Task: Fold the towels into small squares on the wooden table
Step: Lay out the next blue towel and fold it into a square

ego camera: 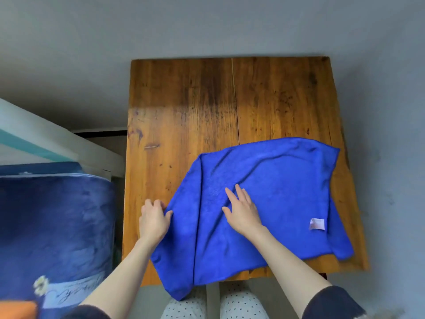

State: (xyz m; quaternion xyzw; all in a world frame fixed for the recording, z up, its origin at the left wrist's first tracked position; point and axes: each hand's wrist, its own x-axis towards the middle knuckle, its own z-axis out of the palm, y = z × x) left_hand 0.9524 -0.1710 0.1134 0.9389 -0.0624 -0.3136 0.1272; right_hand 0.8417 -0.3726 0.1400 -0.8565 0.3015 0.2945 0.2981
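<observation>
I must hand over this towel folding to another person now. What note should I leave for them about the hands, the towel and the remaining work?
Left hand: grips the left edge of the blue towel.
Right hand: lies flat, fingers straight, pressing the towel's middle.
Towel: on the near right part of the wooden table, wrinkled, its near left corner hanging over the table's edge; white label faces up.
Done: one loose fold at most.
Left: smooth it and fold it into a small square.
</observation>
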